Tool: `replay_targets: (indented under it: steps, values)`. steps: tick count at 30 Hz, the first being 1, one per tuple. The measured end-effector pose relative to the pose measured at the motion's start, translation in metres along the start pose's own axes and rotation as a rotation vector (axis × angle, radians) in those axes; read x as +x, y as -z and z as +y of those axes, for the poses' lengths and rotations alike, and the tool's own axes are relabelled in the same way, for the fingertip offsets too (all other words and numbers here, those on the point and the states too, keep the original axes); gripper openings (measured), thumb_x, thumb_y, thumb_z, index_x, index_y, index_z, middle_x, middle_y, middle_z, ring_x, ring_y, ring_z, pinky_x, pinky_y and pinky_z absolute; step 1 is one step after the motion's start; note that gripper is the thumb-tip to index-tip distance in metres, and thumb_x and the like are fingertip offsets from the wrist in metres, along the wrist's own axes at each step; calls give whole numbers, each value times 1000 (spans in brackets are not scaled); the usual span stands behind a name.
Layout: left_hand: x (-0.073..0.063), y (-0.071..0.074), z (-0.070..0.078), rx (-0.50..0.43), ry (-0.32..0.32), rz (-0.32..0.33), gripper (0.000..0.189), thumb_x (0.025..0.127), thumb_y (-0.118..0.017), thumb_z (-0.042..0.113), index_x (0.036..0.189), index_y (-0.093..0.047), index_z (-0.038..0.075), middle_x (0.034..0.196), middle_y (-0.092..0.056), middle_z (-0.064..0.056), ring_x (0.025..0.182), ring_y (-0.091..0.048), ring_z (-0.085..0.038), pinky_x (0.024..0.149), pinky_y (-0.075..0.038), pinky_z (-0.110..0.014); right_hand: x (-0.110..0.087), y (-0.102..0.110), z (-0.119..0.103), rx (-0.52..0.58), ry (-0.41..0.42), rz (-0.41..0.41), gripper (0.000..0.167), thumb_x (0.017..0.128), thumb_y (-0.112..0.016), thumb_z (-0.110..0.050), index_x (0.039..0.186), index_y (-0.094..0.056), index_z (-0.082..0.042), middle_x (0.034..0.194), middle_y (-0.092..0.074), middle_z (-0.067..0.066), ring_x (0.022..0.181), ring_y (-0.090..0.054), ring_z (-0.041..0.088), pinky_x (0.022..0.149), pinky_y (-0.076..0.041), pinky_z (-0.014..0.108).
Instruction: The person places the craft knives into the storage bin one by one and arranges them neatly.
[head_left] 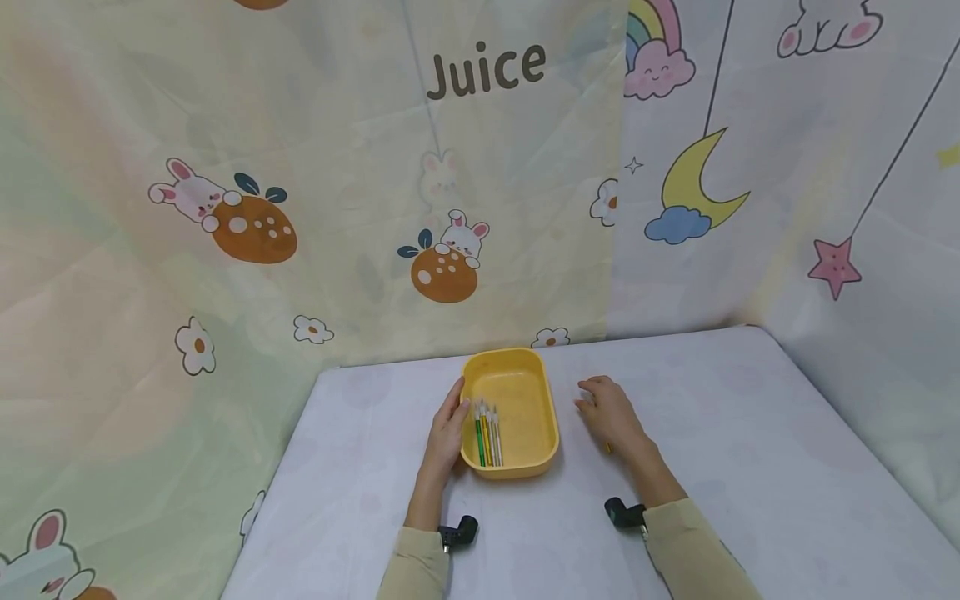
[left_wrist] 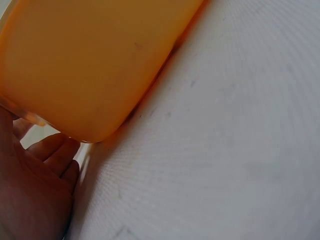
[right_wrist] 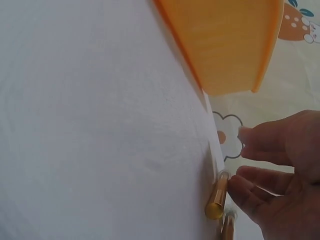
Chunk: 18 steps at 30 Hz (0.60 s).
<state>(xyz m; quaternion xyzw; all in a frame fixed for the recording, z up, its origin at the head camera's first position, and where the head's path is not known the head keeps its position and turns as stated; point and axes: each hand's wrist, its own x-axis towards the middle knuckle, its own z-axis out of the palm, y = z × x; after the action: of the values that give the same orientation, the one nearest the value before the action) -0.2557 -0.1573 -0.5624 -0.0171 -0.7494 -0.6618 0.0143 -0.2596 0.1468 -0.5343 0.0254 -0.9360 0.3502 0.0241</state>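
Note:
A yellow plastic tray [head_left: 528,417] lies on the table, and several slim, pencil-like sticks [head_left: 481,437], green, yellow and pale with pointed light tips, lie side by side along its left part. My left hand [head_left: 446,433] holds the tray's left side, thumb at the rim and fingers along the outside wall. To the right of the tray, my right hand [head_left: 615,417] is over the table with its fingers loosely bent and apart. Two gold-ended sticks [right_wrist: 215,202] lie by its fingertips in the right wrist view; whether they touch cannot be told. The hand mostly covers them in the head view.
A white cloth covers the table [head_left: 750,433]. Behind it hangs a patterned curtain [head_left: 360,167] with printed rabbits and flowers, close to the tray's far end. Each wrist carries a small black camera [head_left: 459,533].

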Motion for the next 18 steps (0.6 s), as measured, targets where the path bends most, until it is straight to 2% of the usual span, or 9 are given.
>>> replay_targets:
  steps: [3, 11, 18]
  values:
    - [1, 0, 0, 2, 6, 6, 48, 111, -47, 34, 159, -41, 36, 169, -34, 10, 161, -21, -18, 133, -15, -48, 0, 0, -1, -11, 28, -7, 41, 101, -66, -11, 138, -62, 7, 145, -55, 28, 136, -52, 47, 114, -46, 60]
    - [1, 0, 0, -6, 13, 4, 49, 111, -49, 37, 159, -41, 35, 169, -33, 9, 161, -21, -18, 133, -14, -48, 2, -1, 2, 4, 17, -24, 41, 100, -66, -6, 138, -61, 7, 145, -55, 28, 135, -53, 46, 112, -48, 59]
    - [-1, 0, 2, 3, 17, 2, 49, 112, -47, 35, 160, -40, 36, 169, -33, 9, 161, -20, -19, 133, -14, -49, 1, -4, 3, 8, 22, -62, 42, 98, -67, -3, 139, -62, 5, 139, -59, 25, 119, -62, 38, 101, -57, 52]
